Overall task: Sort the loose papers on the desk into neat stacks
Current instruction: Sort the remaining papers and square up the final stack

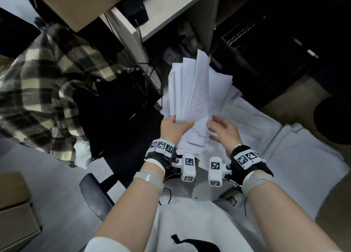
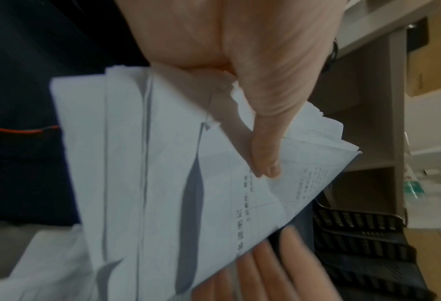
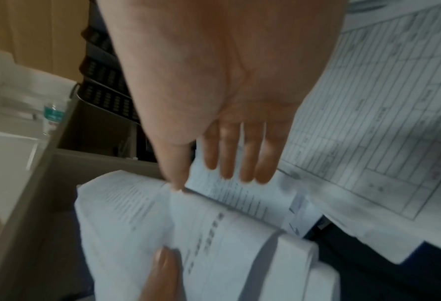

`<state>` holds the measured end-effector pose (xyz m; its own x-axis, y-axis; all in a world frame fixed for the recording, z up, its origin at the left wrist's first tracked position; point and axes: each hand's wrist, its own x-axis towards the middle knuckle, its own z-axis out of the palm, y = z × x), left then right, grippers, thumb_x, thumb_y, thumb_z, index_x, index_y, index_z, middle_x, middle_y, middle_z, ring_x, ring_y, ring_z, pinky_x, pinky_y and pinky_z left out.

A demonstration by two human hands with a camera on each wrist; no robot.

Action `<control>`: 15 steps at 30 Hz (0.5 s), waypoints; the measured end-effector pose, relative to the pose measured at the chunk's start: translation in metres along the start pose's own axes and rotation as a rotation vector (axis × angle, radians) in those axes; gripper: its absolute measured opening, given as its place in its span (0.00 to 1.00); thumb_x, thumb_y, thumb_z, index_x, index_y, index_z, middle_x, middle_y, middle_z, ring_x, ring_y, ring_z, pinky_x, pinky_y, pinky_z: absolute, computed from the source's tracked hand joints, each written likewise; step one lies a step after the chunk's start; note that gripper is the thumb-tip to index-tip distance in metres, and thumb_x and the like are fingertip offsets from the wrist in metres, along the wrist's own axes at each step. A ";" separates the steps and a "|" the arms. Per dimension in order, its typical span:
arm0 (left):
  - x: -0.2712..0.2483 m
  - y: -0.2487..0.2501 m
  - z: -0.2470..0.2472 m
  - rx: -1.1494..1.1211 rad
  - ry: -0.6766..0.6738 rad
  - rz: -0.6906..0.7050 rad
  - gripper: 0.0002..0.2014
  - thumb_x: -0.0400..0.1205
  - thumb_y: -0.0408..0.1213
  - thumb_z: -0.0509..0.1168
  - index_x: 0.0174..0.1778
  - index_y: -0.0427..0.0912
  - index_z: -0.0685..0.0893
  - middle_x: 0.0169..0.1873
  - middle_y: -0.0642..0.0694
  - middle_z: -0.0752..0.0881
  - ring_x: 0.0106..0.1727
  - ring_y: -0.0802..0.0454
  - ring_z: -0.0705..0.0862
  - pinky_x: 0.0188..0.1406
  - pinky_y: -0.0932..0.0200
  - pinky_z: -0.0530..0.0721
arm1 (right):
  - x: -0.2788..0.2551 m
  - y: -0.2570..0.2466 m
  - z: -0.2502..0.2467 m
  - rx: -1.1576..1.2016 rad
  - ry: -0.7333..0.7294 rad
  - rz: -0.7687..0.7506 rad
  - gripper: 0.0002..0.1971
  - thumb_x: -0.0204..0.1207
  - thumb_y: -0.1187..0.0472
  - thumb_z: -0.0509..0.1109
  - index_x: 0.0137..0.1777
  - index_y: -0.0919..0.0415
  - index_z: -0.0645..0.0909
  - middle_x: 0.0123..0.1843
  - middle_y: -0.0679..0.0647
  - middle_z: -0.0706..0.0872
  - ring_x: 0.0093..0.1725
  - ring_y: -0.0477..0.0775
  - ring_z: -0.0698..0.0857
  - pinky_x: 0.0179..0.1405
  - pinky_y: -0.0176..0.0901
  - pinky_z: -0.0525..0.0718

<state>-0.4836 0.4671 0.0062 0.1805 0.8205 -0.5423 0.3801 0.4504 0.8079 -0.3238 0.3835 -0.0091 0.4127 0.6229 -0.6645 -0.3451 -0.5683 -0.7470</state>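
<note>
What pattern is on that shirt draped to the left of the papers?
The shirt is a plaid check in cream, grey and black. It shows best in the head view.

Shelf unit (image 1: 207, 20) ahead; cables (image 1: 144, 77) left, seemingly loose.

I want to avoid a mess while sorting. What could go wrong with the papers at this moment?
1. The left hand alone grips the uneven bundle of papers near its lower end. The sheets fan out above, so some may slide loose.
2. The right hand is open with straight fingers beside the bundle, so it may push sheets askew.
3. Falling sheets might mix with the ruled forms lying below.
</note>
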 end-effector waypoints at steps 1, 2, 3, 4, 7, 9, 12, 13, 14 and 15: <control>-0.005 0.004 0.011 -0.004 -0.004 0.002 0.10 0.72 0.33 0.81 0.46 0.38 0.90 0.37 0.48 0.92 0.38 0.56 0.92 0.35 0.66 0.87 | -0.008 -0.005 -0.006 0.031 -0.058 -0.047 0.22 0.77 0.60 0.76 0.70 0.55 0.79 0.62 0.50 0.88 0.60 0.50 0.89 0.55 0.50 0.90; -0.010 0.007 0.023 -0.017 -0.010 0.009 0.10 0.72 0.33 0.82 0.46 0.38 0.90 0.36 0.49 0.92 0.37 0.57 0.91 0.33 0.68 0.86 | -0.016 -0.009 -0.013 0.035 -0.093 -0.094 0.22 0.77 0.62 0.77 0.70 0.56 0.79 0.60 0.50 0.89 0.58 0.50 0.90 0.52 0.50 0.91; -0.016 0.010 0.034 -0.035 -0.014 0.009 0.10 0.72 0.34 0.81 0.46 0.38 0.90 0.36 0.49 0.92 0.37 0.56 0.92 0.33 0.67 0.86 | -0.022 -0.010 -0.023 0.029 -0.092 -0.127 0.21 0.76 0.65 0.76 0.69 0.56 0.80 0.58 0.52 0.90 0.55 0.52 0.91 0.50 0.50 0.91; -0.023 0.013 0.046 -0.058 -0.022 0.015 0.09 0.73 0.36 0.81 0.46 0.38 0.90 0.36 0.48 0.93 0.38 0.54 0.92 0.35 0.64 0.87 | -0.029 -0.011 -0.033 0.018 -0.064 -0.149 0.19 0.76 0.67 0.76 0.67 0.56 0.81 0.57 0.53 0.91 0.53 0.53 0.91 0.50 0.50 0.91; -0.043 0.019 0.078 -0.035 -0.067 0.050 0.12 0.81 0.44 0.74 0.37 0.40 0.87 0.31 0.51 0.91 0.35 0.58 0.90 0.36 0.61 0.88 | -0.045 -0.008 -0.072 0.052 0.012 -0.217 0.12 0.79 0.67 0.72 0.58 0.50 0.85 0.53 0.50 0.93 0.52 0.49 0.92 0.53 0.46 0.90; -0.056 0.016 0.099 -0.013 -0.081 0.056 0.19 0.82 0.48 0.72 0.31 0.37 0.83 0.27 0.51 0.89 0.30 0.59 0.86 0.31 0.57 0.86 | -0.057 -0.006 -0.099 0.071 0.043 -0.254 0.10 0.82 0.65 0.69 0.54 0.47 0.86 0.49 0.44 0.93 0.51 0.45 0.91 0.51 0.39 0.89; -0.077 0.008 0.132 -0.037 -0.105 0.067 0.35 0.71 0.64 0.75 0.41 0.28 0.85 0.38 0.32 0.89 0.38 0.49 0.84 0.49 0.33 0.88 | -0.072 0.001 -0.138 0.067 0.080 -0.276 0.12 0.86 0.61 0.64 0.56 0.44 0.86 0.50 0.36 0.91 0.54 0.42 0.89 0.56 0.37 0.86; -0.082 0.003 0.143 -0.040 -0.106 0.070 0.36 0.70 0.65 0.75 0.41 0.27 0.85 0.39 0.29 0.88 0.38 0.48 0.84 0.49 0.32 0.87 | -0.076 0.005 -0.149 0.068 0.085 -0.274 0.12 0.86 0.59 0.63 0.61 0.45 0.85 0.56 0.38 0.90 0.59 0.43 0.87 0.63 0.41 0.84; -0.091 0.002 0.153 -0.044 -0.092 0.076 0.33 0.72 0.62 0.75 0.38 0.28 0.85 0.36 0.29 0.87 0.37 0.48 0.83 0.44 0.33 0.88 | -0.081 0.008 -0.160 0.085 0.088 -0.268 0.14 0.86 0.56 0.62 0.68 0.46 0.83 0.63 0.41 0.88 0.64 0.43 0.85 0.68 0.45 0.82; -0.101 0.003 0.162 -0.044 -0.072 0.087 0.27 0.74 0.58 0.75 0.31 0.32 0.83 0.30 0.33 0.85 0.34 0.49 0.80 0.38 0.37 0.86 | -0.085 0.013 -0.171 0.118 0.088 -0.255 0.17 0.86 0.54 0.62 0.73 0.47 0.79 0.68 0.43 0.85 0.66 0.43 0.84 0.70 0.47 0.81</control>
<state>-0.3536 0.3285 0.0258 0.2766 0.8304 -0.4837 0.3202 0.3950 0.8611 -0.2190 0.2312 0.0412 0.5682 0.6861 -0.4543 -0.3139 -0.3296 -0.8904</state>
